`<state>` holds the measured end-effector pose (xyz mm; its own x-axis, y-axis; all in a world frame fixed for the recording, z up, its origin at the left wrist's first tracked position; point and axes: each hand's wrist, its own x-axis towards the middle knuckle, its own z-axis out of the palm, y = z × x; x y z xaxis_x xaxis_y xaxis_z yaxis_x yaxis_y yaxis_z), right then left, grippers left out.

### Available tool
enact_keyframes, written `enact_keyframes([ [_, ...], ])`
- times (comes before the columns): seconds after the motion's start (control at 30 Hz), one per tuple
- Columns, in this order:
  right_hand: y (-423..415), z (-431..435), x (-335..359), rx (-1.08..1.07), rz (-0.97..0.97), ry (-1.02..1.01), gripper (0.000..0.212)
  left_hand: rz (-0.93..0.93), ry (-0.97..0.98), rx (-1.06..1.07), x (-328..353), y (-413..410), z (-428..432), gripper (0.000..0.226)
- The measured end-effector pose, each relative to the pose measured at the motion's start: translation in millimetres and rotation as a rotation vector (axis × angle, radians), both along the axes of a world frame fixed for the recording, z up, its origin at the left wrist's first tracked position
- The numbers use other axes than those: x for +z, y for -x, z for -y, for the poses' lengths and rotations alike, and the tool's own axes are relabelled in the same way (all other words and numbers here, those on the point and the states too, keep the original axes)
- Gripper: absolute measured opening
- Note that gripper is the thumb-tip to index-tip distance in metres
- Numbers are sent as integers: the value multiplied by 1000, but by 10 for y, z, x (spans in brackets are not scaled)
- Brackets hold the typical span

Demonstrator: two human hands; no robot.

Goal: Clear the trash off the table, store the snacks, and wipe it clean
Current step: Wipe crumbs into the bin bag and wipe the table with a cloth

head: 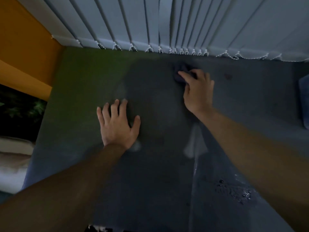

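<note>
Pale vertical blinds (167, 22) with bead chain (184, 52) along the back, orange wall (21, 47) at left

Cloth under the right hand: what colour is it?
The cloth is dark blue, nearly black; head view.

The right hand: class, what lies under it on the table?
Under the right hand lies a dark cloth, bunched on the table. Only its far part shows beyond the hand; the rest is covered.

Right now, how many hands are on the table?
2. The left hand lies flat, fingers spread, on the table toward its left side. The right hand is farther back near the blinds, holding a dark cloth against the surface. None seems hidden.
</note>
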<state>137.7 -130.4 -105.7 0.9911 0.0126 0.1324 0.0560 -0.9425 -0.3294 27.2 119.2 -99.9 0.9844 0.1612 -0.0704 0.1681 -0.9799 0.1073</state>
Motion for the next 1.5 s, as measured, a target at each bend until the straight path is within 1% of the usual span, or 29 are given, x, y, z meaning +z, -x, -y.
enact_keyframes([
  [0.03, 67, -40, 12, -61, -10, -24, 49, 19, 5, 19, 29, -78, 49, 65],
  [0.07, 170, -93, 14, -45, -2, -21, 50, 31, 14, 24, 54, -172, 105, 64],
  [0.2, 480, 63, -12, 400, 34, 65, 48, 15, 68, -162, 57, -600, 511, 67],
  [0.23, 445, 192, -10, 424, 38, 102, 47, -5, 93, -197, 36, -689, 666, 67],
  [0.27, 387, 315, -13, 362, 37, 123, 47, -25, 105, -201, 9, -756, 813, 67],
  [0.3, 337, 410, -13, 232, 30, 115, 48, -39, 95, -176, -24, -796, 937, 67],
  [0.37, 320, 466, 11, -54, 5, 27, 50, -59, 20, -119, -99, -819, 1073, 68],
  [0.4, 347, 445, 24, -110, 6, -1, 50, -65, -14, -109, -135, -821, 1096, 69],
  [0.43, 379, 437, 26, -86, 17, -3, 50, -67, -33, -105, -161, -831, 1106, 70],
  [0.53, 395, 655, -11, 113, 38, 62, 50, -90, -54, -111, -175, -840, 1125, 72],
  [0.57, 325, 786, -27, 68, 55, 78, 52, -100, -59, -113, -173, -840, 1141, 72],
  [0.7, -89, 1144, -12, -472, 20, 13, 57, -103, -64, -114, -164, -836, 1153, 72],
  [0.73, -165, 1117, 13, -550, -7, -24, 57, -101, -61, -115, -163, -846, 1144, 72],
  [0.77, -210, 1037, 44, -567, -18, -61, 56, -104, -61, -114, -162, -855, 1136, 72],
  [0.8, -217, 931, 62, -516, -7, -96, 56, -107, -63, -114, -163, -857, 1133, 72],
  [0.83, -187, 831, 58, -400, 16, -109, 56, -110, -63, -116, -166, -855, 1134, 71],
  [0.9, -86, 737, -13, -89, 37, -56, 54, -110, -60, -122, -163, -849, 1142, 71],
  [0.93, -95, 771, -40, 7, 42, -17, 53, -105, -58, -125, -159, -851, 1147, 71],
  [0.97, -153, 840, -45, 16, 45, 8, 53, -102, -56, -127, -152, -854, 1152, 71],
  [1.07, -355, 860, -17, -292, 33, -52, 53, -107, -54, -132, -142, -870, 1152, 71],
  [1.1, -372, 766, -3, -345, 26, -73, 52, -110, -56, -129, -148, -876, 1150, 71],
  [1.13, -360, 650, 7, -328, 25, -81, 51, -111, -57, -125, -153, -877, 1146, 71],
  [1.17, -321, 541, 8, -247, 30, -84, 50, -111, -56, -122, -158, -875, 1144, 71],
  [1.27, -175, 475, -37, 150, 20, -27, 49, -108, -56, -116, -161, -879, 1142, 71],
  [1.3, -183, 564, -44, 200, 27, 5, 49, -109, -55, -116, -156, -881, 1145, 71],
  [1.33, -219, 676, -50, 171, 44, 31, 49, -111, -54, -118, -150, -882, 1149, 72],
  [1.4, -308, 889, -63, -45, 75, 46, 51, -112, -52, -125, -146, -890, 1157, 72],
  [1.47, -321, 954, -60, -268, 73, -13, 52, -115, -59, -124, -151, -892, 1146, 72],
  [1.5, -288, 885, -48, -323, 71, -39, 53, -115, -65, -124, -156, -890, 1136, 72],
])
